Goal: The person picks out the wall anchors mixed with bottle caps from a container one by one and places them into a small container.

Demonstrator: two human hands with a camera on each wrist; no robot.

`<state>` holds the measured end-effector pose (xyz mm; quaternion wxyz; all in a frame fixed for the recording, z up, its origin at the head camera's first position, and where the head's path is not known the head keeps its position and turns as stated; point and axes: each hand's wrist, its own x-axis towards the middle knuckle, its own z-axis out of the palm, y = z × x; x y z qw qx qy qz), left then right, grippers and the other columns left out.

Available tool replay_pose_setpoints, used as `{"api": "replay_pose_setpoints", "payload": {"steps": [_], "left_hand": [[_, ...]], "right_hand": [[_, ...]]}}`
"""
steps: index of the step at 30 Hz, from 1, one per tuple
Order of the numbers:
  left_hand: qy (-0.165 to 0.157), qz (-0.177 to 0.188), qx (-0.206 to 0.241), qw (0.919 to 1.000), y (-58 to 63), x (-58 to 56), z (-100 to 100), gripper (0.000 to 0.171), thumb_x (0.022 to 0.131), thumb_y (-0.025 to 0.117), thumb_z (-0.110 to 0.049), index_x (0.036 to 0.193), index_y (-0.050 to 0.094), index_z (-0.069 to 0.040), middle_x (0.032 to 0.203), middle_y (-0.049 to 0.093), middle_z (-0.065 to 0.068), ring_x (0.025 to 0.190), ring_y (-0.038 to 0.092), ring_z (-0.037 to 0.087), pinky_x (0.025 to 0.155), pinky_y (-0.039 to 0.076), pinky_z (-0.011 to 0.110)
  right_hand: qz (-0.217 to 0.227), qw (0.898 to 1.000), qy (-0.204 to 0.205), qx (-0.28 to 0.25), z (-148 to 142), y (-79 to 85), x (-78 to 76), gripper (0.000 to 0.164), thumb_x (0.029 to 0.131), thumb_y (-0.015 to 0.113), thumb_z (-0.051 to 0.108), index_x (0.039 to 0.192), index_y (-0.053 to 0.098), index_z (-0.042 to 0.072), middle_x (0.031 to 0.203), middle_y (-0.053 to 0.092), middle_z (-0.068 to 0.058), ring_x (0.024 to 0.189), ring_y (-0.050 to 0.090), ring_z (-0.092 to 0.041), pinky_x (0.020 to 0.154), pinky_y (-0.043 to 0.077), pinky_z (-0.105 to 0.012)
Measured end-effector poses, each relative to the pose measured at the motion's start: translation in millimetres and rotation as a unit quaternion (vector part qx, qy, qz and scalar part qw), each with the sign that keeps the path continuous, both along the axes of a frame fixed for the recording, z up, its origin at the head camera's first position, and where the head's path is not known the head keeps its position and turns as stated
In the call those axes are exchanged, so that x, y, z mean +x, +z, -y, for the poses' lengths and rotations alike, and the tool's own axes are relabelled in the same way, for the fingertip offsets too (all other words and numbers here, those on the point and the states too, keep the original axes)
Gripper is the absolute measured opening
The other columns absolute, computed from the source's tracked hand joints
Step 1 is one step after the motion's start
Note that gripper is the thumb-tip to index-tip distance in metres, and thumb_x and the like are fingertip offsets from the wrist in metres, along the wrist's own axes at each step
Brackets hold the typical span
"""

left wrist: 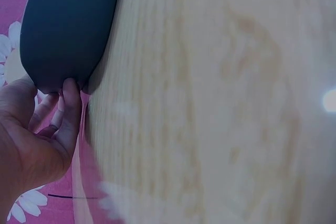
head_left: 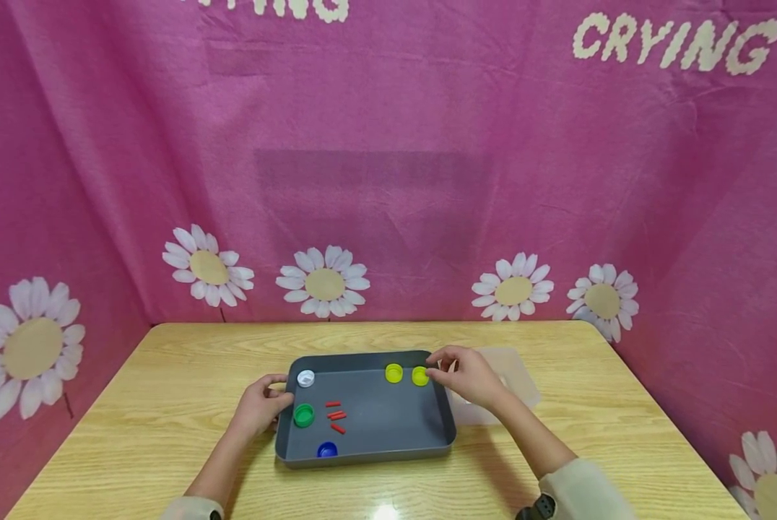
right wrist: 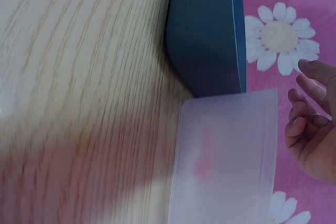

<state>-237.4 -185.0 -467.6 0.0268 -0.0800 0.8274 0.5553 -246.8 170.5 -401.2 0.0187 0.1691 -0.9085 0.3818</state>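
A dark grey tray (head_left: 395, 426) lies on the table with small round caps in it. Its left rim is held by my left hand (head_left: 258, 408), thumb over the edge and fingers against the outer wall, as the left wrist view also shows. Over the right rim hovers my right hand (head_left: 471, 377), its fingers loosely bent with nothing between them. Nearest to those fingertips is a yellow cap (head_left: 419, 376); a second yellow cap (head_left: 393, 373) sits left of it. A white cap (head_left: 305, 379), a green cap (head_left: 304, 415) and a blue cap (head_left: 326, 450) are along the left side.
Several short red sticks (head_left: 338, 415) lie in the tray's left half. A translucent plastic container (right wrist: 231, 150) stands against the tray's right end, with a blurred reddish shape showing through it. Pink flowered cloth (head_left: 388, 202) hangs behind the wooden table (head_left: 187, 375).
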Motion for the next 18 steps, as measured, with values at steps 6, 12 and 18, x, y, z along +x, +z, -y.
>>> {"api": "replay_pose_setpoints", "payload": {"steps": [6, 12, 18], "left_hand": [[-0.001, 0.000, -0.001, 1.0000, 0.1, 0.6, 1, 0.043, 0.082, 0.061, -0.009, 0.124, 0.053, -0.001, 0.092, 0.064, 0.015, 0.064, 0.055, 0.014, 0.051, 0.050, 0.031], [0.000, -0.001, 0.001, 1.0000, -1.8, -0.6, 1, 0.043, 0.083, 0.061, -0.009, 0.124, 0.053, -0.001, 0.092, 0.064, 0.015, 0.062, 0.055, 0.014, 0.050, 0.050, 0.030], [0.002, -0.003, 0.008, 1.0000, -3.6, -2.0, 1, 0.043, 0.083, 0.061, -0.009, 0.124, 0.053, 0.000, 0.093, 0.065, 0.016, 0.061, 0.058, 0.013, 0.050, 0.050, 0.030]], "right_hand": [[0.004, 0.999, 0.030, -0.022, 15, 1.3, 2.6, 0.019, 0.084, 0.068, 0.020, 0.099, 0.068, 0.009, 0.073, 0.057, 0.000, 0.059, 0.043, -0.011, 0.051, 0.040, -0.023], [0.006, 0.999, 0.039, -0.028, 29, 1.8, 4.3, 0.019, 0.082, 0.069, 0.018, 0.097, 0.069, 0.007, 0.074, 0.057, 0.000, 0.059, 0.045, -0.011, 0.050, 0.040, -0.022], [-0.011, 0.998, 0.054, -0.030, 42, -3.1, 3.9, 0.021, 0.080, 0.071, 0.017, 0.096, 0.069, 0.003, 0.074, 0.057, -0.001, 0.058, 0.045, -0.014, 0.049, 0.038, -0.021]]}}
